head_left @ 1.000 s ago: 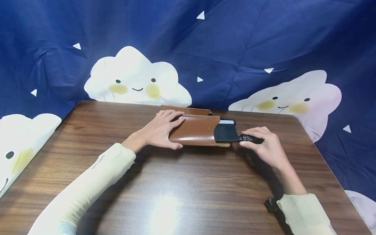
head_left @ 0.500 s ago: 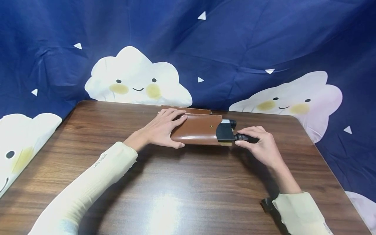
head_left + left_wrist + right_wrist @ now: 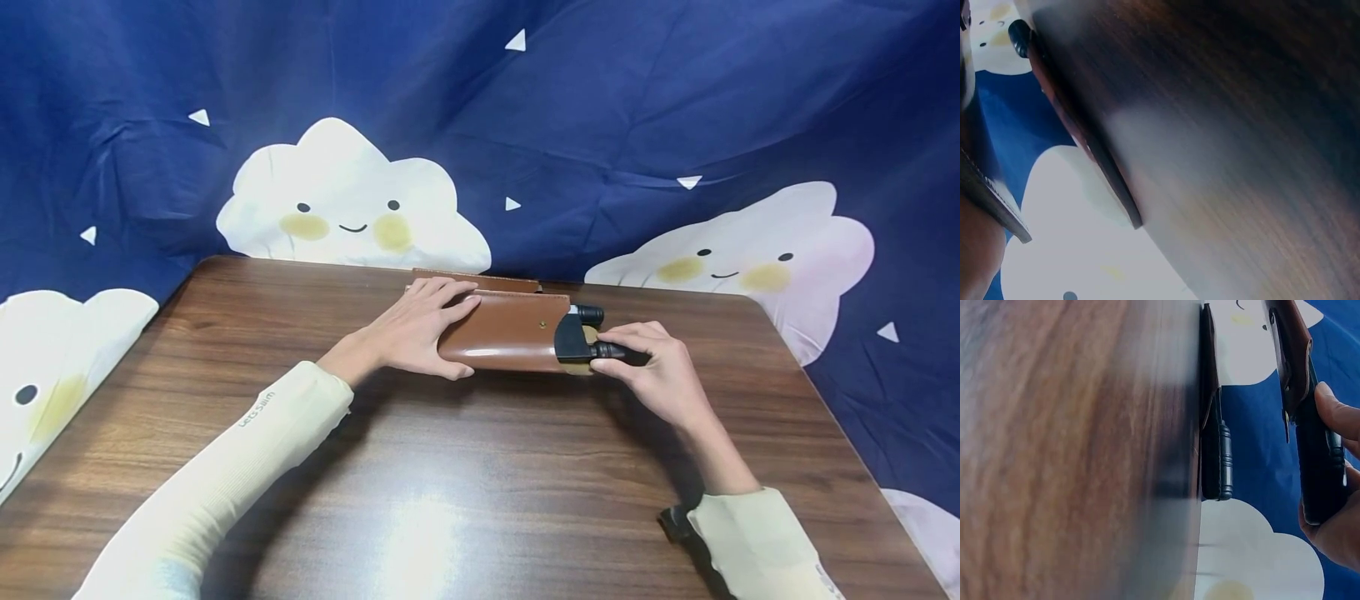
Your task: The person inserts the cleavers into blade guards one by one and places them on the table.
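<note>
A shiny brown leather sheath (image 3: 506, 333) is held a little above the table by my left hand (image 3: 408, 333), fingers over the far edge and thumb at the near edge. From its right end sticks a flat black tool (image 3: 573, 340) with a ridged black handle; its kind is hidden inside. My right hand (image 3: 660, 371) pinches that handle (image 3: 1321, 469) between thumb and fingers. A tan flap (image 3: 577, 368) shows under the sheath's mouth. In the left wrist view, the sheath (image 3: 988, 194) is at the left edge, mostly cut off.
A second brown sheath (image 3: 480, 281) lies behind the first at the table's far edge. Its black ridged handle (image 3: 1224, 462) shows in the right wrist view. A blue curtain (image 3: 570, 117) with white clouds hangs just behind the wooden table (image 3: 480, 467).
My right hand has moved left, sliding the black tool deeper into the sheath. Less of its flat part shows now. My left hand and the sheath have shifted slightly right.
</note>
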### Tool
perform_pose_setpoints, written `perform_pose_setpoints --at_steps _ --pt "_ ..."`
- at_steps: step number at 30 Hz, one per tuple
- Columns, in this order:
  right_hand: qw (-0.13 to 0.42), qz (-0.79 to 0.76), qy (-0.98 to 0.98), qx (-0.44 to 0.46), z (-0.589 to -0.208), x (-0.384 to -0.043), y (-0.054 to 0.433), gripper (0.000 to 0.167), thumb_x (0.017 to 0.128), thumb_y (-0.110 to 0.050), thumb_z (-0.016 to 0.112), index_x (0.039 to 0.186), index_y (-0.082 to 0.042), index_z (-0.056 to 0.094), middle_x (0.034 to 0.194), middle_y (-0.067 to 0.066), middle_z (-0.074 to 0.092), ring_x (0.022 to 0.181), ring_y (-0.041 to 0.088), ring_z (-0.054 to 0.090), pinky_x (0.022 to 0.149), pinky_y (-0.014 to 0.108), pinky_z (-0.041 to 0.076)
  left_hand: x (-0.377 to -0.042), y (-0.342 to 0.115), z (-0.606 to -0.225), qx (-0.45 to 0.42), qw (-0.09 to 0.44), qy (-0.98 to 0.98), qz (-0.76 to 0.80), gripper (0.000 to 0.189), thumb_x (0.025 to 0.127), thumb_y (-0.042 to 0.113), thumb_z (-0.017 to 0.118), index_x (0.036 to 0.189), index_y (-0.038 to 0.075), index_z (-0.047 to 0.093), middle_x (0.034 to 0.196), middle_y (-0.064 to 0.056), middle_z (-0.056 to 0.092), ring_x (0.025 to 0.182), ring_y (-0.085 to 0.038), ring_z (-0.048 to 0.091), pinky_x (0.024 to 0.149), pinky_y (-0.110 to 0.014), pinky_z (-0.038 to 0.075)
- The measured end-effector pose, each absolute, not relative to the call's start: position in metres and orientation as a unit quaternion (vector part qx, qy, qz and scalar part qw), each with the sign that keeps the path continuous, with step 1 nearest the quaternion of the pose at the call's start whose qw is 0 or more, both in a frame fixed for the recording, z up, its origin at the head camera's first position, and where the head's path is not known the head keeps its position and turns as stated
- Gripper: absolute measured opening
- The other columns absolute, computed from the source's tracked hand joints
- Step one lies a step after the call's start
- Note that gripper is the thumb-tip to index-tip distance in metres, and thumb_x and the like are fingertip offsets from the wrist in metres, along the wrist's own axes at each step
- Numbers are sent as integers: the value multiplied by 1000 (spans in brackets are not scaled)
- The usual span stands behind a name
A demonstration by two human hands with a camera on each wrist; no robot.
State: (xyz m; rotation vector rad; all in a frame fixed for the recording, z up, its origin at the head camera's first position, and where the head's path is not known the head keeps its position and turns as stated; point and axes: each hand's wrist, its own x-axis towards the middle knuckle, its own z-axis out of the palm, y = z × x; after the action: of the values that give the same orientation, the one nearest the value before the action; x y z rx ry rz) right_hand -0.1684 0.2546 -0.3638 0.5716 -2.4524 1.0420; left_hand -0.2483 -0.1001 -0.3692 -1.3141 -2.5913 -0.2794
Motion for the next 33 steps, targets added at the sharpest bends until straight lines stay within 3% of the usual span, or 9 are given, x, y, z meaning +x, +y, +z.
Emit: perform_pose_setpoints --at_steps 25,33 --pt "219 362 -877 228 -367 -172 242 36 71 2 89 105 1 79 100 10 75 98 18 59 87 16 40 -248 -96 -366 -456 119 -876 -98 104 74 73 63 150 3 48 153 -16 42 133 -32 38 105 -49 29" --pt "198 363 -876 248 -366 -170 242 33 80 5 82 112 3 76 109 12 73 106 21 58 90 14 40 -248 -95 -365 -455 120 -877 -102 104 74 72 65 149 2 49 151 -16 43 131 -33 39 106 -49 29"
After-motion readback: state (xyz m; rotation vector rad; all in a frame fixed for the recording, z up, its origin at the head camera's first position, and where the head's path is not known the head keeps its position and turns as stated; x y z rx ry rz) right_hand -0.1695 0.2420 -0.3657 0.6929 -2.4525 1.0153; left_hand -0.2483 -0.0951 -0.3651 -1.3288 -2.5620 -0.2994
